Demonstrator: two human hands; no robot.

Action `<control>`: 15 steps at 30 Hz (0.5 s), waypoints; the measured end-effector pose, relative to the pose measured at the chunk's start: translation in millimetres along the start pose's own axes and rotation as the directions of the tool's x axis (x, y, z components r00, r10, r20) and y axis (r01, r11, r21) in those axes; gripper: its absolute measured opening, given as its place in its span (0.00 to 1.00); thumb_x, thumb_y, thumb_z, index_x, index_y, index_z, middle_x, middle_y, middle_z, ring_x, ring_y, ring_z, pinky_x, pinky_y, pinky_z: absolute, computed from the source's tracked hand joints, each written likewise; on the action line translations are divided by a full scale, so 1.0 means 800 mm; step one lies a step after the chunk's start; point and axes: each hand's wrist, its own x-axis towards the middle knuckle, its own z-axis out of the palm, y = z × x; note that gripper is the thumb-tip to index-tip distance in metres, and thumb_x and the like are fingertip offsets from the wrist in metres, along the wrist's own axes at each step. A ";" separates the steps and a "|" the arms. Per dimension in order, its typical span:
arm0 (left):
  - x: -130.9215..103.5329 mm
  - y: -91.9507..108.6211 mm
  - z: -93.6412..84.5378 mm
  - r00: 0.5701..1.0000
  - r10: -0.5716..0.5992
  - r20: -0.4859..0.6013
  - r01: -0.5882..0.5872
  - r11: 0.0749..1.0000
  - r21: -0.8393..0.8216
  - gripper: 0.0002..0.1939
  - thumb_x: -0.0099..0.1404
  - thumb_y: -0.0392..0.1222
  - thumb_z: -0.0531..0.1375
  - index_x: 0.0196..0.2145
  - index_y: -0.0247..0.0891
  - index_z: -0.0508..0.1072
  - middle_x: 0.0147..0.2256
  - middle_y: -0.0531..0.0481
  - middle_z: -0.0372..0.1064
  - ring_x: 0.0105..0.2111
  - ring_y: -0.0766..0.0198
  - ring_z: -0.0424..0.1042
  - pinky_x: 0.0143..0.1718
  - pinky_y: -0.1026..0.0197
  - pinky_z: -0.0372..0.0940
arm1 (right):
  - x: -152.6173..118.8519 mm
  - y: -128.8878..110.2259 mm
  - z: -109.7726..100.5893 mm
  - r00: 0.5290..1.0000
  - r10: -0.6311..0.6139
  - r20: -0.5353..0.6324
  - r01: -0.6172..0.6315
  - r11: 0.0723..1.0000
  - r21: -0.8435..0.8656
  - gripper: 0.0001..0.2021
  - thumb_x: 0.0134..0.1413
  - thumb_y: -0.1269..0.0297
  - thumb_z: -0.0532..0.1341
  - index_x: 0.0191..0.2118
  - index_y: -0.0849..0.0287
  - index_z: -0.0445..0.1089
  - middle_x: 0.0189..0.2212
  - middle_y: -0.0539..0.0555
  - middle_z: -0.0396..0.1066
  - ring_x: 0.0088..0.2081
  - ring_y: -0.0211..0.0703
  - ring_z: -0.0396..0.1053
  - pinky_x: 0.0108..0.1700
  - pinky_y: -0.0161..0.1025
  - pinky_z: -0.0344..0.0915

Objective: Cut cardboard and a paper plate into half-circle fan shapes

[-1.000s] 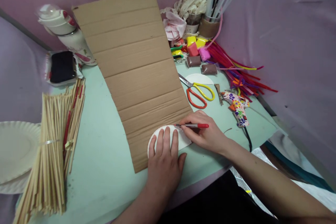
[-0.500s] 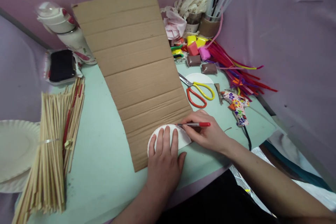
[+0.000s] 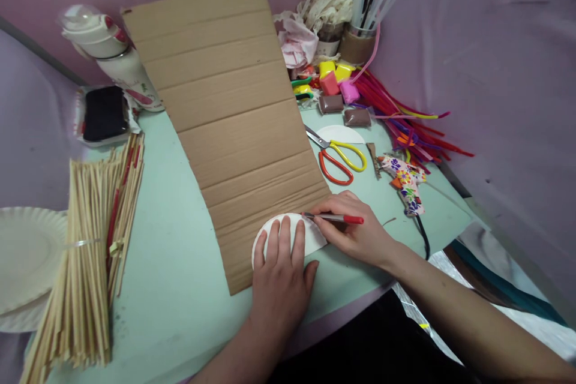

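The fingers of the right hand (image 3: 360, 237) were closed around a red-ended pen (image 3: 344, 218), its tip at the curved edge of a white piece (image 3: 315, 237). The fingers of the left hand (image 3: 279, 282) lay flat and slightly spread on that piece — pressing, it seemed, rather than gripping — with the thumb out to the side. The white piece rested on the near end of a long sheet of cardboard (image 3: 234, 102), close to the table's (image 3: 171, 276) front edge.

The likeliest trouble was a slip: if the left palm eased off, or the pen pushed sideways against the rim, the piece could turn and spoil a line. The cardboard's creases might also make the tip jump, and the right hand, so near the sheet's edge, could nudge it askew.

Just beside the sheet, on its right, lay scissors (image 3: 344, 159) with one red and one yellow handle, the blade ends out of sight; a sheet shoved that way could push them. Farther right sat a flowered glue gun (image 3: 408, 186) — its cord could catch the right forearm. Well off to the left lay bundled sticks (image 3: 85, 276).
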 end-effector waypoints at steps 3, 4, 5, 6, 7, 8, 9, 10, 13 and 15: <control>0.000 0.000 0.000 1.000 -0.003 -0.002 0.003 1.000 -0.003 0.28 0.69 0.51 0.52 0.61 0.34 0.64 0.61 0.36 0.61 0.60 0.45 0.60 0.59 0.42 0.54 | -0.001 0.000 0.000 1.000 0.006 0.000 -0.006 1.000 0.001 0.04 0.60 0.69 0.58 0.38 0.57 0.70 0.31 0.51 0.76 0.33 0.41 0.71 0.39 0.41 0.58; 0.000 0.000 0.000 1.000 -0.005 0.000 0.005 1.000 -0.006 0.28 0.68 0.51 0.52 0.61 0.34 0.64 0.61 0.36 0.61 0.60 0.45 0.60 0.60 0.42 0.54 | -0.002 0.000 -0.001 1.000 0.008 -0.002 -0.008 1.000 0.001 0.04 0.60 0.69 0.58 0.37 0.57 0.70 0.31 0.50 0.76 0.33 0.41 0.71 0.39 0.40 0.58; -0.001 0.000 0.000 1.000 -0.009 0.004 0.009 1.000 -0.010 0.28 0.68 0.51 0.52 0.61 0.34 0.64 0.61 0.36 0.61 0.60 0.45 0.60 0.60 0.42 0.53 | -0.002 0.001 -0.001 1.000 0.008 -0.004 -0.008 1.000 0.002 0.04 0.60 0.69 0.58 0.37 0.57 0.70 0.31 0.50 0.76 0.33 0.40 0.71 0.39 0.40 0.58; -0.001 0.001 0.000 1.000 -0.012 0.007 0.012 1.000 -0.014 0.29 0.68 0.52 0.52 0.62 0.34 0.64 0.61 0.36 0.60 0.61 0.45 0.59 0.60 0.42 0.53 | -0.002 0.001 -0.001 1.000 0.007 -0.006 -0.007 1.000 0.003 0.04 0.60 0.69 0.58 0.37 0.57 0.70 0.31 0.50 0.76 0.33 0.40 0.71 0.40 0.40 0.59; -0.001 0.001 0.000 1.000 -0.011 0.009 0.011 1.000 -0.019 0.29 0.68 0.52 0.52 0.62 0.34 0.63 0.61 0.36 0.60 0.61 0.45 0.59 0.60 0.42 0.53 | -0.002 0.001 -0.001 1.000 0.006 -0.005 -0.006 1.000 0.004 0.04 0.60 0.69 0.58 0.38 0.57 0.70 0.31 0.50 0.76 0.34 0.40 0.71 0.40 0.40 0.59; -0.001 0.001 0.000 1.000 -0.009 0.010 0.009 1.000 -0.022 0.29 0.68 0.52 0.52 0.62 0.34 0.63 0.62 0.36 0.60 0.61 0.45 0.59 0.60 0.42 0.53 | -0.001 0.001 -0.001 1.000 0.005 -0.004 -0.005 1.000 0.006 0.04 0.60 0.69 0.58 0.38 0.57 0.70 0.32 0.50 0.77 0.34 0.41 0.72 0.40 0.41 0.59; -0.001 0.001 0.000 1.000 -0.007 0.009 0.007 1.000 -0.024 0.29 0.68 0.53 0.52 0.62 0.34 0.63 0.61 0.36 0.60 0.61 0.45 0.59 0.60 0.42 0.53 | -0.001 0.001 -0.001 1.000 0.004 -0.001 -0.004 1.000 0.008 0.04 0.60 0.69 0.58 0.39 0.57 0.70 0.33 0.51 0.77 0.35 0.41 0.72 0.41 0.41 0.59; -0.001 0.001 0.000 1.000 -0.006 0.008 0.006 1.000 -0.023 0.29 0.68 0.53 0.52 0.62 0.34 0.64 0.61 0.36 0.60 0.61 0.44 0.59 0.60 0.42 0.53 | 0.000 0.001 -0.001 1.000 0.004 0.002 -0.004 1.000 0.009 0.05 0.61 0.68 0.58 0.40 0.57 0.71 0.33 0.51 0.77 0.35 0.41 0.72 0.41 0.41 0.59; -0.001 0.001 -0.001 1.000 -0.008 0.011 0.008 1.000 -0.012 0.29 0.68 0.52 0.52 0.61 0.34 0.64 0.61 0.36 0.61 0.60 0.44 0.59 0.60 0.42 0.53 | 0.001 0.002 0.000 1.000 0.010 0.016 -0.010 1.000 0.013 0.05 0.61 0.68 0.58 0.40 0.56 0.71 0.34 0.51 0.78 0.36 0.42 0.72 0.42 0.41 0.59; -0.001 0.000 0.000 1.000 -0.003 0.016 0.003 1.000 -0.004 0.29 0.68 0.51 0.53 0.62 0.34 0.63 0.61 0.36 0.60 0.61 0.45 0.59 0.60 0.42 0.53 | 0.000 0.003 0.000 1.000 0.009 0.018 -0.010 1.000 0.011 0.05 0.60 0.69 0.58 0.40 0.57 0.71 0.33 0.50 0.77 0.36 0.41 0.72 0.41 0.41 0.59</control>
